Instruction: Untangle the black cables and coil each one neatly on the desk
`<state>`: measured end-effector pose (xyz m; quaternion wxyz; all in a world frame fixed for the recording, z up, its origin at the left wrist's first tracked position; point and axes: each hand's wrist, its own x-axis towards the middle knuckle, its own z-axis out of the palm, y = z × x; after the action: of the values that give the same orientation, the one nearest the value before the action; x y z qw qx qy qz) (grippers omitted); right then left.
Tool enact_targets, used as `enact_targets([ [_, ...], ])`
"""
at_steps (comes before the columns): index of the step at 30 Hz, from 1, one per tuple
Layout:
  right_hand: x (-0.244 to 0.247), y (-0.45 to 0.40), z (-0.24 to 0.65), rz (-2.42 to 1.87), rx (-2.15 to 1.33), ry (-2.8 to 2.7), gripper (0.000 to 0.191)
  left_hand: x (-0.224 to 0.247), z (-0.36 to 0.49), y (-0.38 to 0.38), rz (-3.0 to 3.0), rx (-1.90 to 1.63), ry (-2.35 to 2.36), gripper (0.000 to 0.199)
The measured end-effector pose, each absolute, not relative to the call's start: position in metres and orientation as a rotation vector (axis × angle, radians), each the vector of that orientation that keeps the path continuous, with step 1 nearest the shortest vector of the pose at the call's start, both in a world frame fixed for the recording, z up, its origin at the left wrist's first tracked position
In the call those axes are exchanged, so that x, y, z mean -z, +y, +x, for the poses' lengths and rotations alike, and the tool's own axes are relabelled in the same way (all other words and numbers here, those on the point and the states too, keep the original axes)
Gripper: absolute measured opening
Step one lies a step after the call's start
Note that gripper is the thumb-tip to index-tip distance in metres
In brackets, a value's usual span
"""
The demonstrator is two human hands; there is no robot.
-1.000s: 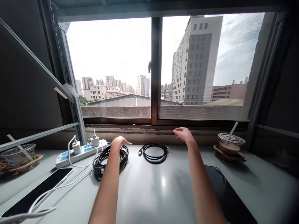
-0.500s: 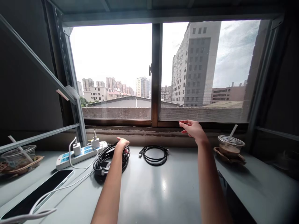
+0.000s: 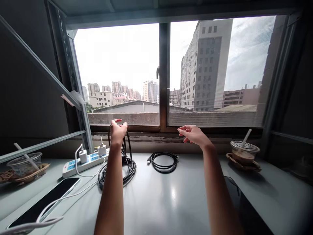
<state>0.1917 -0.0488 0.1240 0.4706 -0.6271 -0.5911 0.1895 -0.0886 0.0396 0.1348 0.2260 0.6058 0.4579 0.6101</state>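
My left hand [image 3: 118, 133] is raised above the left part of the desk, its fingers closed on a black cable [image 3: 129, 147] whose loops hang below it. Under that hand lies a pile of coiled black cables [image 3: 132, 171], partly hidden by my left forearm. A separate coiled black cable [image 3: 163, 171] with a connector at each side rests on the desk near the window wall. To the right of that coil, my right hand [image 3: 193, 133] hovers in the air with its fingers loosely bent and apart, holding nothing.
A white power strip [image 3: 69, 169] with two plugged-in chargers and trailing white cords stands left, behind a phone [image 3: 44, 204]. Lidded drink cups sit at the far left [image 3: 25, 163] and right [image 3: 244, 153]. A dark flat device [image 3: 246, 209] lies beside my right forearm.
My left hand has risen from the cable pile, lifting loops of black cable with it. My right hand has shifted slightly left. The view has moved a little.
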Motion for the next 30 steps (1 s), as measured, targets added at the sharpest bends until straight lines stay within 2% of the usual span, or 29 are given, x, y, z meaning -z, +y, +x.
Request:
enact_targets([
  [7, -0.138, -0.066, 0.152, -1.137, -0.643, -2.001, 0.041, -0.156, -0.030, -0.004, 1.545, -1.718, 0.927, 0.023],
  [12, -0.141, -0.071, 0.133, -0.961, -0.528, -2.096, 0.031, -0.158, 0.000, -0.022, 1.535, -1.666, 0.729, 0.019],
  [16, -0.145, -0.076, 0.144, -0.916, -0.489, -1.894, 0.025, -0.160, -0.003, -0.026, 1.662, -1.538, 0.722, 0.023],
  [20, -0.154, -0.091, 0.172, -0.909, -0.417, -1.569, 0.030, -0.164, -0.019, -0.025, 1.743, -1.461, 0.816, 0.030],
  [26, -0.161, -0.121, 0.203, -0.797, -0.204, -1.161, 0.029, -0.168, -0.036, -0.021, 1.649, -1.583, 0.907, 0.030],
  [30, -0.162, -0.133, 0.205, -0.722, -0.077, -1.102, 0.027, -0.169, -0.044, -0.019, 1.567, -1.675, 0.883, 0.026],
])
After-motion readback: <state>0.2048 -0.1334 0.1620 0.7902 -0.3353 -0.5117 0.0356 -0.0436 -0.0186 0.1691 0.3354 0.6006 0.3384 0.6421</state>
